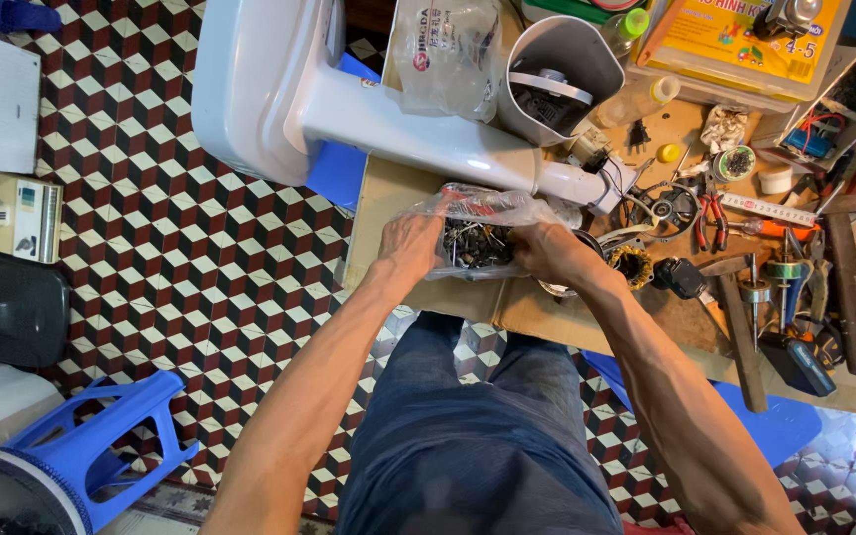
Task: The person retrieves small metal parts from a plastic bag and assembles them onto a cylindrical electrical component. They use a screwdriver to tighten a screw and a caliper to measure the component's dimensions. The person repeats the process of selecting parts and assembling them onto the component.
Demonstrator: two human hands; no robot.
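Bench, head view. Item in hand: clear plastic bag (482, 228) of small metal parts, apparently screws and bolts, lying on the near-left part of the cardboard-topped table (388, 193), just this side of the white fan stand (428, 139). Left hand (410, 248): fingers curled on the bag's left edge, gripping the plastic and drawing it open. Right hand (547, 253): closed on the bag's right side, fingertips hidden in the folds, so whether it pinches a part or only the film cannot be told. Step, as judged: the bag's mouth is spread and its contents are being sorted through for a fitting. A next move would call for keeping the mouth wide with one hand and a fine fingertip pinch with the other, since the parts are small, tangled and apt to spill. Adjacent: grey fan housing (557, 74) at the far edge, copper-wound motor (631, 263) just right of the right hand, red-handled pliers (710, 218) and hammer (740, 337) further right among loose tools. Floor left: blue stool (111, 426), near.
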